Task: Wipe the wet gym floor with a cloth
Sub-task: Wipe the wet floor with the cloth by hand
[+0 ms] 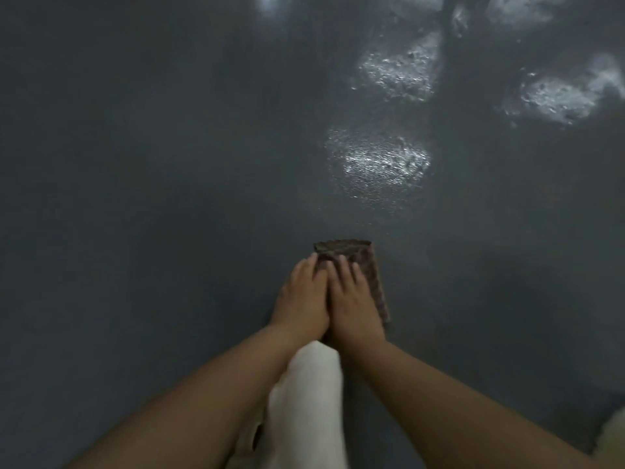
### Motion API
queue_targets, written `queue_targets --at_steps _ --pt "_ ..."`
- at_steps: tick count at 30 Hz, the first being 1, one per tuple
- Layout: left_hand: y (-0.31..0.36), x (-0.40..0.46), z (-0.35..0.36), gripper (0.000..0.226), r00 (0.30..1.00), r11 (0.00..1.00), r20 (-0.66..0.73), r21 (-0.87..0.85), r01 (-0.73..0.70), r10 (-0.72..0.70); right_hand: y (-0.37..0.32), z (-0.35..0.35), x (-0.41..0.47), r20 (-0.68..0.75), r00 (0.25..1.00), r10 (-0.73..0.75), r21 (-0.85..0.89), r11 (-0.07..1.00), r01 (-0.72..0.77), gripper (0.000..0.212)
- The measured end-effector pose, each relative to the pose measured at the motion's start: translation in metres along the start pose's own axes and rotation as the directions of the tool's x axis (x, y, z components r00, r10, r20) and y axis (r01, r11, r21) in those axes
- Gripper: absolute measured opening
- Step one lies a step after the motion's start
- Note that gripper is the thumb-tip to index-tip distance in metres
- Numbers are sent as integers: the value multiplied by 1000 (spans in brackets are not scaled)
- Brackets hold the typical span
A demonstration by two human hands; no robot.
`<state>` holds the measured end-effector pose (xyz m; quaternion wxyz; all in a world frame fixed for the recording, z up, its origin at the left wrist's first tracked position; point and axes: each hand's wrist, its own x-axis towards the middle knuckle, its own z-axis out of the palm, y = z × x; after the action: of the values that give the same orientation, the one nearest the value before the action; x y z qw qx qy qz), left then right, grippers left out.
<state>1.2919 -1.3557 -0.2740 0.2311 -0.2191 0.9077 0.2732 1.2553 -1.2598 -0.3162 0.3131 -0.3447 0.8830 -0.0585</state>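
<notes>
Left hand (pixel 301 299) and right hand (pixel 355 299) side by side, fingers (pixel 341 269) straight, pressing brown cloth (pixel 368 265) flat on dark floor (pixel 135 198); wet patches (pixel 375 164) ahead.

Both hands, left hand (pixel 302 297) and right hand (pixel 355 301), press flat on brown cloth (pixel 367 265) on dark floor (pixel 135 164); wet patches (pixel 375 160) ahead.
</notes>
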Motion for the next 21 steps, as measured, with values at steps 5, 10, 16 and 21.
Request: queue_targets --at_steps 5,10,16,21 --pt "-9 -5 -15 58 991 979 132 200 -33 6 7 12 8 -47 998 -43 -72 997 40 77" --pt "8 5 -11 67 967 917 219 346 -200 128 67 2 -2 -181 981 -71 -162 986 42 59" --pt "24 13 2 70 932 856 319 419 -304 174 169 -13 -40 -326 904 275 -107 940 -324 60" --pt "28 17 9 69 915 830 368 450 -331 166 180 -11 -59 -298 720 627 159 776 -610 54"
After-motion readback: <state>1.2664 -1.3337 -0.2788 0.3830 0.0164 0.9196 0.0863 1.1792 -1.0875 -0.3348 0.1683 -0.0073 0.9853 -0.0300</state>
